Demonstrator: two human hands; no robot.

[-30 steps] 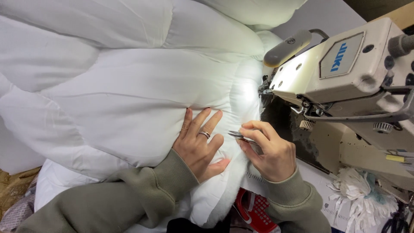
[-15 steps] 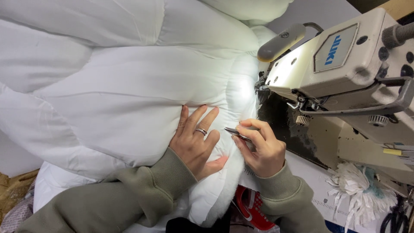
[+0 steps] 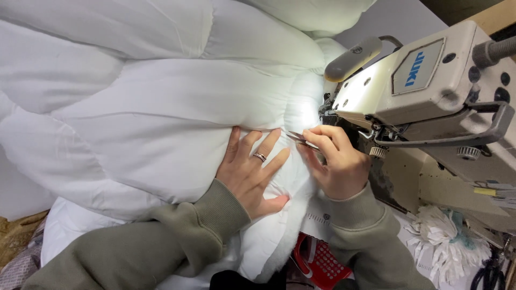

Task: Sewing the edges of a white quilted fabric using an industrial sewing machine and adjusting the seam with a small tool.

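Pressing flat, fingers spread, the left hand onto the white padded quilt, a ring showing on one finger. Pinching a thin metal tool in the closed right hand, tip lying against the fabric; hard to say whether tweezers or small snips, most of it being hidden under the fingers. Lying bunched against the cream sewing machine, the quilt, spilling past the top and left edges. Glaring brightly by the needle area, washing out the needle itself. Poking out below, partly covered by an olive sleeve, something red. Heaping at lower right, white thread scraps.
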